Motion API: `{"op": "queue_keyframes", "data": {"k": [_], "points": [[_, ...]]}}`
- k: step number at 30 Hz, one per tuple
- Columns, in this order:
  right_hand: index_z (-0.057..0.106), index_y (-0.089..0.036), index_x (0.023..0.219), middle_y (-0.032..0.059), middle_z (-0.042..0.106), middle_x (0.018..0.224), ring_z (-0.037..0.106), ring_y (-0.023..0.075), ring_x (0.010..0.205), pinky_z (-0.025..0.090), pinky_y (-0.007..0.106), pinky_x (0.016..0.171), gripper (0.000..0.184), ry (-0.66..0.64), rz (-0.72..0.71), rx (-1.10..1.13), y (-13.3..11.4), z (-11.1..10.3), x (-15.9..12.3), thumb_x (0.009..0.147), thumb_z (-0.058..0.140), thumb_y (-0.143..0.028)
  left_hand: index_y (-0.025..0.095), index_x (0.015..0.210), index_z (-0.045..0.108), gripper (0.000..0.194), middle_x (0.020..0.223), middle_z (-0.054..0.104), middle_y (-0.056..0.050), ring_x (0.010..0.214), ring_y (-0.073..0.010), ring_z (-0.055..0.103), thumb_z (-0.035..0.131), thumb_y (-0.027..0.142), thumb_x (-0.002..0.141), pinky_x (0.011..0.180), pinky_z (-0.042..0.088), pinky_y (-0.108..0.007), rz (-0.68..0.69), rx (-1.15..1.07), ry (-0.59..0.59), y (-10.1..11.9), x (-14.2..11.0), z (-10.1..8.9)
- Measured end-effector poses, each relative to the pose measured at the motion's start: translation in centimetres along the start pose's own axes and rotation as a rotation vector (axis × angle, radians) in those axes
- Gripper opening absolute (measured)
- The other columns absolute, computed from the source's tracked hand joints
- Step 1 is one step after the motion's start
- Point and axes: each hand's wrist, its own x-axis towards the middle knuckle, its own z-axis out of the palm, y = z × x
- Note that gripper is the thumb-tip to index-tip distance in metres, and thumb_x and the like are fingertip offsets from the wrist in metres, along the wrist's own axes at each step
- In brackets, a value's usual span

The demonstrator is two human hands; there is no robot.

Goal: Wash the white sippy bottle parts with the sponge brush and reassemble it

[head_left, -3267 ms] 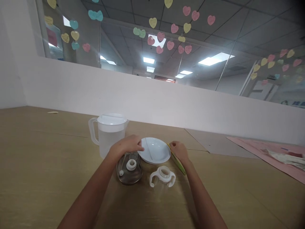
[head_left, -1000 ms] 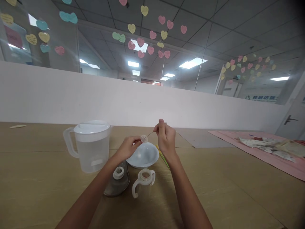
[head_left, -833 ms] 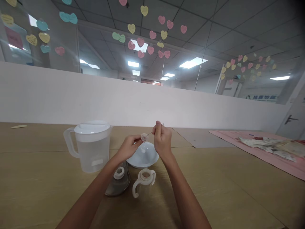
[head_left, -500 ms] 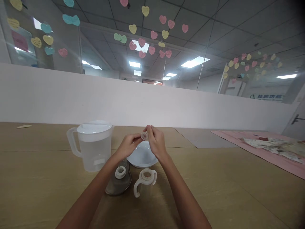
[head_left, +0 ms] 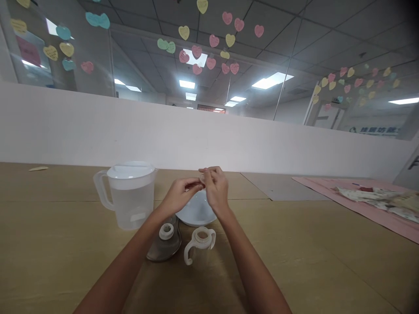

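Above the white bowl, my two hands meet at a small clear round piece, mostly hidden by the fingers. My left hand pinches it from the left. On its other side my right hand has thumb and fingers closed around it. Nearer to me stands a clear baby bottle with a white two-handled collar and an open top. A dark tray sits left of the bottle, partly behind my left forearm, with a white ring on it.
A lidded translucent pitcher of clear liquid stands left of the bowl, its handle to the left. Far right, a pink cloth bears crumpled fabric. A thin pale strip lies at the back left. A white wall closes the table's back.
My right hand has turned and its fingers have come over the small round piece, which showed more before. The whole view has shifted slightly; the vessels stay in place.
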Motion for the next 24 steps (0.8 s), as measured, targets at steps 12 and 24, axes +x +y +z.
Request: {"op": "queue_keyframes", "data": {"k": [12,24], "points": [[0.056,-0.013,0.054,-0.0019,0.048,0.054,0.042,0.0059,0.045,0.042,0.02,0.04,0.033,0.257,0.376,0.411,2.6,-4.2,2.9,0.073,0.055,-0.04,0.017,0.093,0.069,0.027,0.094,0.069,-0.003,0.084,-0.0186,0.062,0.052,0.028,0.076,0.075,0.046,-0.026,-0.026,0.145,-0.093,1.6,-0.3,-0.3],[0.047,-0.014,0.057,-0.0063,0.044,0.049,0.033,0.0021,0.037,0.044,0.017,0.038,0.02,0.473,0.521,0.659,4.0,-5.2,3.8,0.075,0.053,-0.02,0.015,0.09,0.07,0.026,0.076,0.069,-0.001,0.068,-0.0139,0.057,0.049,0.026,0.078,0.061,0.039,-0.021,0.01,0.268,-0.152,2.8,-1.0,0.1]]}}
